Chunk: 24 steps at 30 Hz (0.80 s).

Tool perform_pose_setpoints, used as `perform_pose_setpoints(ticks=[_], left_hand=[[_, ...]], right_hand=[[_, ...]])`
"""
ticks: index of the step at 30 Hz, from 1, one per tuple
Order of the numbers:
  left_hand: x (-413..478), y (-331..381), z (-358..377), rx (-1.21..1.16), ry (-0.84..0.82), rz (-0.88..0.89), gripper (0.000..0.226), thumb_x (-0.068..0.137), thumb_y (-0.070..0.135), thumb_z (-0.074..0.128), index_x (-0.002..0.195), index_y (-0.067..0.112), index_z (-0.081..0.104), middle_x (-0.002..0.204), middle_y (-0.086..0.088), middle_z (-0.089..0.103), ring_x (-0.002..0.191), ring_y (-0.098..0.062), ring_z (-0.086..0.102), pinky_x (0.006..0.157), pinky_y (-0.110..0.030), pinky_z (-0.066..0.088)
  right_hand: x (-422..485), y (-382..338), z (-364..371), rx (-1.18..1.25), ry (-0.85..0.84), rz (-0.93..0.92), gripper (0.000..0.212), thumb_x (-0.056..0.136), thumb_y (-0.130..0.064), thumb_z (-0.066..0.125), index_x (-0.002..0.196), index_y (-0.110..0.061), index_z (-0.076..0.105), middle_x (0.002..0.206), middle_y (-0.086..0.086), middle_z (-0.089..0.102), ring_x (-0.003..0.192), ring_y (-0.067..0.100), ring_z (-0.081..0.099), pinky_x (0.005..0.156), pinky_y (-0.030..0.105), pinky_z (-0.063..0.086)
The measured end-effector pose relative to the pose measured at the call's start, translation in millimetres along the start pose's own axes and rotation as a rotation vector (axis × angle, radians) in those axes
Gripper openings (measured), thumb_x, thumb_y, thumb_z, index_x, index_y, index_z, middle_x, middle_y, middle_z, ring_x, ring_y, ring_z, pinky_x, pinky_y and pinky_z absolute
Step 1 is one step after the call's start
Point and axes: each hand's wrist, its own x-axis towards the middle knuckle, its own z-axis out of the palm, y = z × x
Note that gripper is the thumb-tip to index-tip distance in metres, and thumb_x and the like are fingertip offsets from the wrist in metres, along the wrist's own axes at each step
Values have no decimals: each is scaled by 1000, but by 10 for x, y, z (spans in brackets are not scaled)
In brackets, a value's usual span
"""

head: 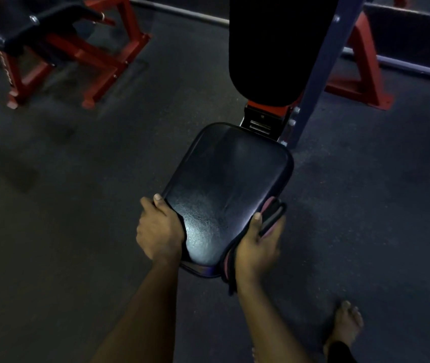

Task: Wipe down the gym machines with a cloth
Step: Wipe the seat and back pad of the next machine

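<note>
A black padded seat (224, 184) of a gym machine lies in the middle of the view, with its black back pad (268, 48) rising behind it. My left hand (160, 229) grips the seat's left front edge, thumb on top. My right hand (258, 244) holds a dark cloth with pink stripes (271, 218) against the seat's right front edge, fingers curled under it. Part of the cloth hangs below the seat's front corner.
A grey-blue steel post (318, 66) slants up beside the back pad, with red frame legs (363, 66) behind it. Another red-framed machine with a black pad (51, 43) stands at the far left. Dark rubber floor surrounds the seat. My bare foot (344, 326) stands at the lower right.
</note>
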Motion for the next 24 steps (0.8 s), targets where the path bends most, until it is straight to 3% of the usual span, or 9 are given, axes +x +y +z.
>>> perform_pose_setpoints(ticks=[7, 13, 17, 21, 24], left_hand=[[14, -25, 25, -12, 5, 10, 42, 107, 44, 24, 112, 10, 48, 102, -21, 67, 92, -44, 62, 73, -42, 34], [22, 2, 17, -14, -5, -16, 43, 106, 46, 22, 112, 12, 48, 101, -17, 68, 90, -40, 63, 72, -41, 36], [14, 8, 32, -18, -5, -30, 40, 105, 47, 23, 107, 14, 45, 96, -15, 67, 86, -38, 63, 71, -41, 38], [20, 16, 4, -17, -16, -49, 36, 105, 46, 23, 105, 16, 43, 93, -12, 66, 82, -34, 61, 70, -41, 39], [12, 26, -11, -27, -19, -54, 36, 106, 45, 25, 107, 15, 45, 95, -11, 65, 83, -32, 61, 69, -40, 36]], right_hand=[[1153, -632, 175, -255, 2, -83, 59, 105, -51, 43, 158, -30, 29, 146, 17, 51, 126, 42, 54, 101, 49, 44], [1825, -1185, 253, -832, -305, -523, 47, 104, -54, 40, 145, -30, 42, 134, 15, 56, 118, 41, 57, 86, 45, 43], [1937, -1409, 503, -1011, -483, -808, 48, 102, -55, 42, 146, -36, 41, 140, 8, 55, 119, 38, 57, 87, 45, 46], [1735, -1151, 385, -995, -402, -1022, 53, 101, -49, 49, 152, -38, 37, 153, 2, 45, 124, 33, 51, 94, 47, 48], [1679, -1084, 384, -991, -319, -1036, 53, 100, -45, 52, 151, -37, 39, 153, 2, 44, 121, 34, 52, 92, 47, 50]])
